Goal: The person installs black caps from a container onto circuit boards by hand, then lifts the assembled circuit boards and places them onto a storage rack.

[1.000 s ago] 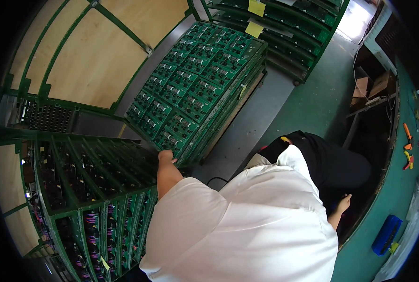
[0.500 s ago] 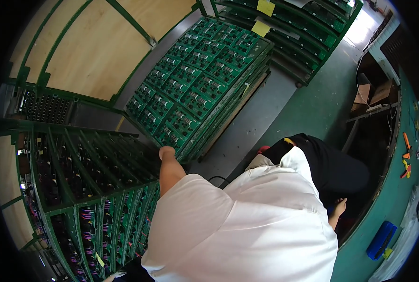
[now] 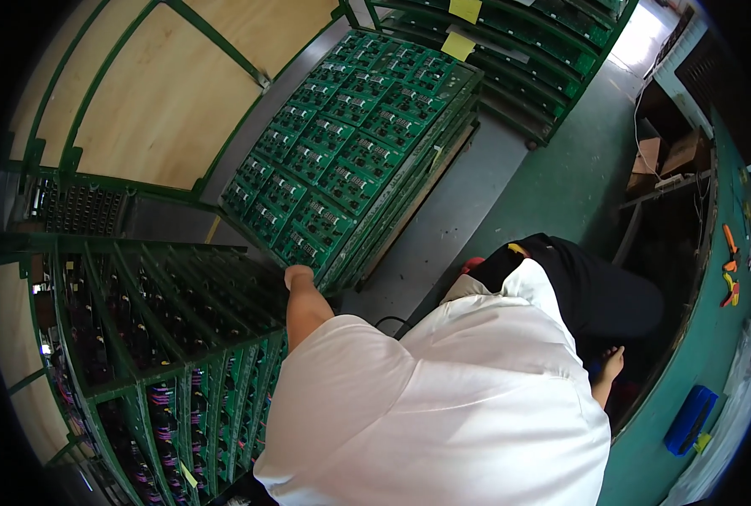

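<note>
My left hand (image 3: 298,277) is at the near corner of a stack of green circuit board panels (image 3: 333,160), beside the top edge of a green slotted rack (image 3: 173,371). Its fingers are hidden, so whether it grips the corner cannot be told. Low beside my dark-trousered leg (image 3: 603,295), next to the bench edge, hangs my right hand (image 3: 613,363). Its fingers are loosely bent and slightly apart, with nothing visible in them. My white shirt (image 3: 443,388) covers much of the lower middle.
Another green rack of boards (image 3: 519,51), with yellow notes, stands at the far side. On the green bench (image 3: 645,455) at right lie orange-handled pliers (image 3: 729,249), red-yellow pliers (image 3: 730,289) and a blue case (image 3: 690,419). Cardboard boxes (image 3: 687,153) sit beyond; wooden panels (image 3: 164,101) stand at left.
The far racks and board stack sit slightly further left and up in view. My left hand keeps its place at the corner; my right hand has shifted slightly upward, its fingers a little straighter.
</note>
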`<state>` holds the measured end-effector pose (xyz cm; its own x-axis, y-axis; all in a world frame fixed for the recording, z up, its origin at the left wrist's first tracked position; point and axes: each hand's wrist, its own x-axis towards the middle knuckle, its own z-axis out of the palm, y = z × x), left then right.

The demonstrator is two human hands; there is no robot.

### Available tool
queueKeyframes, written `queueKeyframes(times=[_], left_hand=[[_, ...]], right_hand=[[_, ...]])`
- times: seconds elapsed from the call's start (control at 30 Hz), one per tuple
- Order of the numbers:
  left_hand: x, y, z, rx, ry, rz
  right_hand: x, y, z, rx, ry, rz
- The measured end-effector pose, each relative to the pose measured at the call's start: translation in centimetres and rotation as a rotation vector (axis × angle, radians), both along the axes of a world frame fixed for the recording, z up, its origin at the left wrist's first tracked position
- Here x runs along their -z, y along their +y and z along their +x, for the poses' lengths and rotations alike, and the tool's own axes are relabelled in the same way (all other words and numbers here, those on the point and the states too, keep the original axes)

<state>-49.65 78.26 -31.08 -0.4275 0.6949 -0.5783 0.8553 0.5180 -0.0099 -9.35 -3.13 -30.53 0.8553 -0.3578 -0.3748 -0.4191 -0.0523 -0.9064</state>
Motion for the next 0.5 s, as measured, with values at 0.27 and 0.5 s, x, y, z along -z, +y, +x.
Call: queueKeyframes(times=[0.27,0.5], left_hand=[[-2.5,-0.4,1.2,-0.01,-0.045,-0.03],[-2.2,-0.5,0.6,-0.021,-0.117,-0.002]], right_hand=[[1.0,-0.2,0.0,0.027,-0.018,0.072],[2.0,-0.7,0.1,0.045,-0.009,0.128]])
